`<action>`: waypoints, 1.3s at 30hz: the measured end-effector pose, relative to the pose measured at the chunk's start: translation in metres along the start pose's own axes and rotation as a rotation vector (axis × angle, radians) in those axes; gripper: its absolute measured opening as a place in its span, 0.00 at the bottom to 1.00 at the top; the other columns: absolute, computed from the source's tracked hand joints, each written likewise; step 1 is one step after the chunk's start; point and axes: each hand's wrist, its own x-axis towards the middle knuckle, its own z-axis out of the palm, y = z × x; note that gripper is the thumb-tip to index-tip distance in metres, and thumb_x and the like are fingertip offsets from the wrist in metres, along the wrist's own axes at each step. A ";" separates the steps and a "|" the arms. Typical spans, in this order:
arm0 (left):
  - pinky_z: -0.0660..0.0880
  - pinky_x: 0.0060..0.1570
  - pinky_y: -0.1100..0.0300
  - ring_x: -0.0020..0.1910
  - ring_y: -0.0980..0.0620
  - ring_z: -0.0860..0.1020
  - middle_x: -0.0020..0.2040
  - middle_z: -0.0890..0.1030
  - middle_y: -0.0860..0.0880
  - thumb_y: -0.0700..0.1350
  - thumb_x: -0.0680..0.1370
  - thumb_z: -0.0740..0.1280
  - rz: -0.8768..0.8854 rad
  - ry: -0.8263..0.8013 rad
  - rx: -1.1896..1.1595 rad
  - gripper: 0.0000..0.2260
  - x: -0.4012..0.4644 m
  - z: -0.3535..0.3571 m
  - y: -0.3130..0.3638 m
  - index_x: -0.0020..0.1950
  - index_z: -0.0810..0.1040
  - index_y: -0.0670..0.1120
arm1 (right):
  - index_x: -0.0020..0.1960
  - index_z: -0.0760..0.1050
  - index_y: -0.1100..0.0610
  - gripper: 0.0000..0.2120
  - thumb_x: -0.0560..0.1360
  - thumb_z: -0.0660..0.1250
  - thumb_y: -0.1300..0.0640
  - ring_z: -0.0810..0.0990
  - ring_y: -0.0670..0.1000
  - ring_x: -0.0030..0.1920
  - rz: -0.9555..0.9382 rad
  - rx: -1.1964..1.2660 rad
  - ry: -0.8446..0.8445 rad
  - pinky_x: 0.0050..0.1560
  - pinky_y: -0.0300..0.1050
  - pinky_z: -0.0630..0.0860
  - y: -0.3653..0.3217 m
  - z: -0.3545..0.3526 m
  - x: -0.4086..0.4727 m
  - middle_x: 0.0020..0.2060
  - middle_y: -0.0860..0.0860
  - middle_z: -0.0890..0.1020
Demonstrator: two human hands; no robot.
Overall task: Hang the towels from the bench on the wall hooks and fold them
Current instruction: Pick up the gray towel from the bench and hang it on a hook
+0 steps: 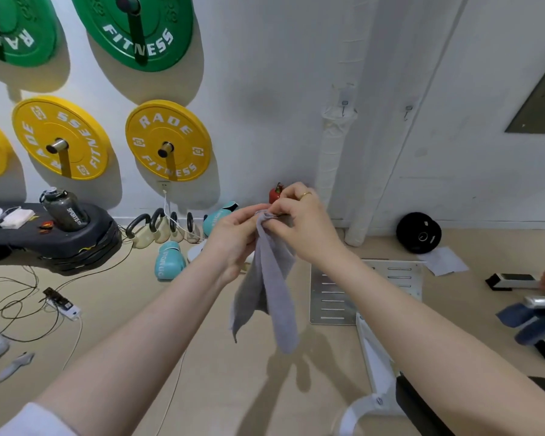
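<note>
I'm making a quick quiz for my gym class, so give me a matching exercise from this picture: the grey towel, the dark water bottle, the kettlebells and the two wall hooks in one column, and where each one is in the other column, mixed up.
Things:
1. grey towel
2. dark water bottle
3. kettlebells
4. wall hooks

Places:
A. on the floor against the wall
B. on the white wall, nothing hanging from them
C. pinched at its top by the left hand and the right hand, hanging down
D. standing on the black bench

Pairs: 1-C, 2-D, 3-A, 4-B
</note>
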 end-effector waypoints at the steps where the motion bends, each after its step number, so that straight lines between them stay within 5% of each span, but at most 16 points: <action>1: 0.78 0.35 0.66 0.37 0.55 0.81 0.39 0.84 0.48 0.37 0.77 0.63 0.001 -0.010 -0.021 0.07 0.000 0.001 -0.001 0.50 0.80 0.44 | 0.46 0.80 0.58 0.10 0.72 0.69 0.52 0.73 0.55 0.51 -0.009 -0.011 0.019 0.51 0.50 0.72 -0.001 0.002 0.000 0.46 0.54 0.76; 10: 0.77 0.52 0.59 0.54 0.48 0.80 0.55 0.81 0.41 0.47 0.80 0.58 -0.070 -0.142 -0.078 0.16 -0.008 -0.003 0.007 0.62 0.75 0.39 | 0.40 0.70 0.54 0.13 0.73 0.66 0.45 0.73 0.51 0.40 0.107 -0.099 0.195 0.42 0.47 0.67 -0.019 0.002 -0.011 0.36 0.47 0.75; 15: 0.79 0.41 0.66 0.40 0.56 0.82 0.42 0.84 0.51 0.35 0.78 0.60 0.042 -0.206 0.029 0.09 -0.017 -0.026 0.015 0.54 0.77 0.43 | 0.36 0.68 0.52 0.15 0.71 0.67 0.42 0.73 0.50 0.35 0.178 -0.020 0.183 0.37 0.47 0.68 -0.027 0.008 -0.011 0.31 0.48 0.76; 19: 0.79 0.40 0.66 0.39 0.57 0.82 0.40 0.85 0.52 0.33 0.78 0.58 0.094 -0.161 0.097 0.11 -0.024 -0.051 0.021 0.50 0.77 0.44 | 0.35 0.70 0.48 0.10 0.72 0.69 0.51 0.69 0.44 0.31 0.199 0.245 -0.103 0.35 0.43 0.66 -0.023 0.014 -0.014 0.29 0.44 0.73; 22: 0.78 0.41 0.67 0.41 0.58 0.83 0.40 0.85 0.52 0.32 0.79 0.57 0.155 -0.099 0.068 0.11 -0.029 -0.064 0.029 0.48 0.77 0.44 | 0.41 0.73 0.61 0.13 0.70 0.69 0.51 0.69 0.46 0.36 0.187 0.308 -0.379 0.40 0.45 0.65 -0.017 0.025 -0.028 0.33 0.48 0.72; 25: 0.77 0.41 0.68 0.40 0.60 0.82 0.39 0.85 0.54 0.33 0.79 0.58 0.196 -0.069 0.134 0.11 -0.036 -0.077 0.037 0.47 0.77 0.45 | 0.40 0.69 0.65 0.20 0.68 0.68 0.47 0.66 0.48 0.36 0.167 0.186 -0.501 0.39 0.45 0.62 -0.017 0.022 -0.036 0.34 0.51 0.69; 27: 0.76 0.43 0.67 0.40 0.62 0.81 0.39 0.84 0.55 0.35 0.79 0.61 0.240 -0.022 0.444 0.10 -0.040 -0.093 0.033 0.48 0.79 0.47 | 0.36 0.66 0.62 0.16 0.71 0.68 0.52 0.65 0.50 0.34 0.111 -0.042 -0.538 0.36 0.46 0.60 -0.025 0.015 -0.035 0.32 0.53 0.67; 30: 0.75 0.55 0.53 0.48 0.53 0.80 0.46 0.84 0.49 0.39 0.78 0.63 0.255 0.011 0.871 0.08 -0.044 -0.117 0.023 0.52 0.80 0.47 | 0.43 0.72 0.61 0.10 0.75 0.63 0.53 0.75 0.57 0.41 -0.026 -0.319 -0.349 0.39 0.48 0.62 -0.040 0.015 -0.035 0.36 0.54 0.77; 33: 0.72 0.48 0.56 0.48 0.49 0.78 0.46 0.83 0.48 0.40 0.77 0.62 0.242 0.031 1.057 0.08 -0.053 -0.121 0.023 0.51 0.81 0.46 | 0.53 0.73 0.58 0.10 0.79 0.58 0.53 0.77 0.58 0.50 -0.066 -0.421 -0.191 0.43 0.46 0.62 -0.051 0.022 -0.040 0.47 0.55 0.82; 36: 0.73 0.46 0.59 0.45 0.52 0.76 0.45 0.81 0.49 0.39 0.78 0.61 0.337 0.064 0.815 0.08 -0.067 -0.107 0.032 0.50 0.79 0.47 | 0.51 0.74 0.58 0.11 0.78 0.56 0.54 0.79 0.58 0.48 -0.110 -0.538 0.037 0.51 0.48 0.62 -0.057 0.018 -0.042 0.45 0.55 0.82; 39: 0.69 0.40 0.72 0.42 0.59 0.73 0.43 0.77 0.55 0.39 0.79 0.58 0.417 0.051 0.648 0.07 -0.082 -0.093 0.042 0.50 0.75 0.49 | 0.46 0.76 0.57 0.12 0.76 0.55 0.55 0.79 0.56 0.44 -0.186 -0.546 0.309 0.52 0.46 0.61 -0.065 0.012 -0.050 0.41 0.53 0.82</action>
